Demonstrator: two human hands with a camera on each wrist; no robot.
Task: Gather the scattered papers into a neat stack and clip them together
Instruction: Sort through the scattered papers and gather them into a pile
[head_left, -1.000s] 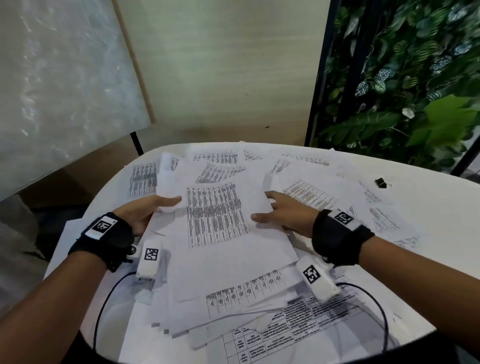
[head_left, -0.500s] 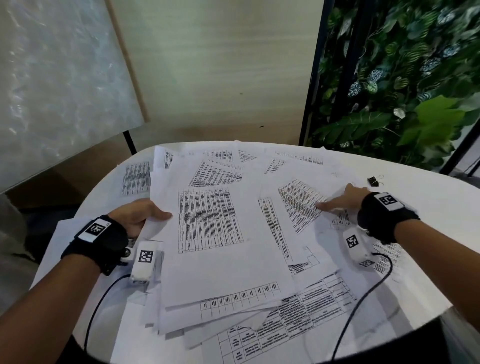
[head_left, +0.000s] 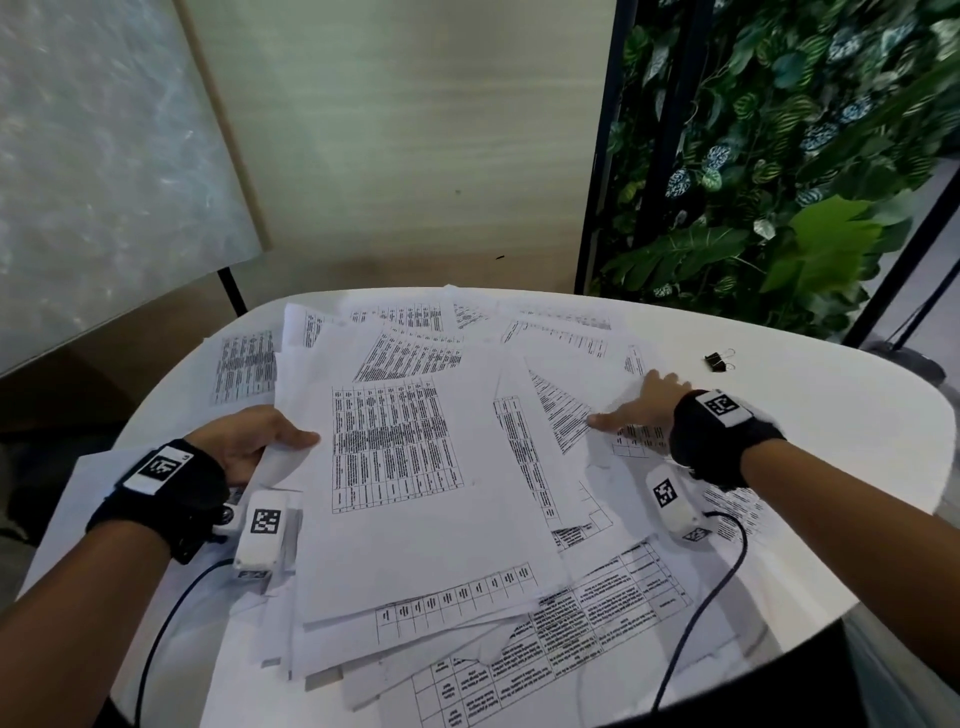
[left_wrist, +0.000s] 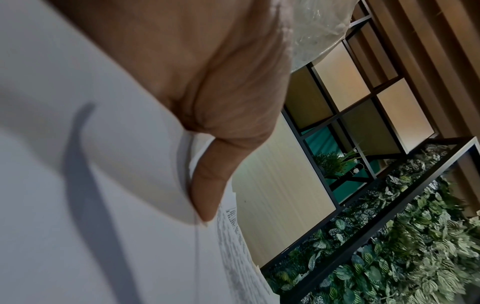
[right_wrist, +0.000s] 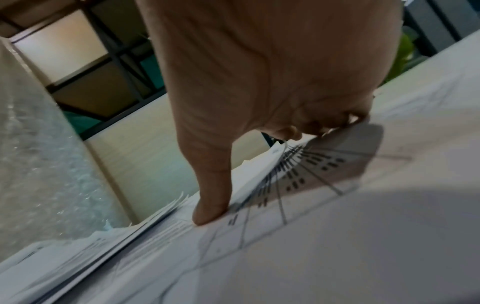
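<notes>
Head view: two hands on many papers (head_left: 405, 545); one binder clip (head_left: 716, 360).

A white rounded table (head_left: 810, 415) stands before a beige wall panel (head_left: 405, 145) and leafy green plants (head_left: 810, 156).

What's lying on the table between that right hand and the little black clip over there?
Only bare white table, plus the edge of the sheets the right hand presses on. The binder clip sits apart from the papers, untouched. The head view shows this.
</notes>
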